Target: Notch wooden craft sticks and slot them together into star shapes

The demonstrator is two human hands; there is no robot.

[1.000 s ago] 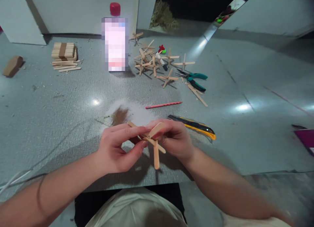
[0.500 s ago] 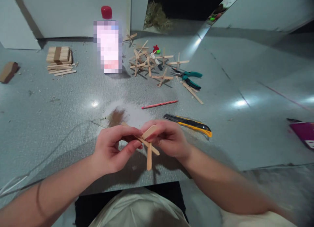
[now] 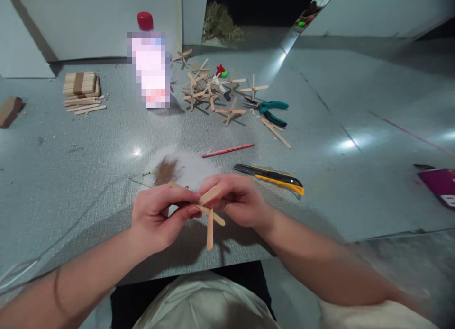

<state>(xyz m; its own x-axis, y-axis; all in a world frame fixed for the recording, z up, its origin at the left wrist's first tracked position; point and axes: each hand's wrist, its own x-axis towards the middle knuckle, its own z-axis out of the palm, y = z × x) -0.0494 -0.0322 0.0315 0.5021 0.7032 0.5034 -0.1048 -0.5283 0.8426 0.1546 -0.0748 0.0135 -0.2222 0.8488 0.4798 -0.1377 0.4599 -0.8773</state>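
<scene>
Shifted since a second ago: the whole view, so that the worktop (image 3: 99, 134) and what lies on it sit further left; reads as a head turn, since the things keep their spacing. Bottle (image 3: 151, 70), red-capped, stands upright at the back, lower in view than before, its front blurred out. Left hand (image 3: 159, 213): thumb and forefinger pinched together on the cross (image 3: 210, 214) near its middle, as in the earlier frame. Right hand (image 3: 238, 198): fingers curled in, tips against the upper stick, no gap visible; exact contact partly hidden. Both hands have drifted slightly left relative to the knife (image 3: 273, 175), which lies just beyond the right hand, untouched. Pliers (image 3: 262, 109) lie further back; bundle (image 3: 78, 84), banded, well off to the left. Pencil (image 3: 228, 150) lies between the hands and the loose crosses (image 3: 230, 111), unmoved. Held cross: raised over the near part of the worktop, one stick hanging toward the body, its lean a touch changed, perhaps only from the view. Judgement: grip unchanged, shift small, so work at the joint appears to be continuing.
</scene>
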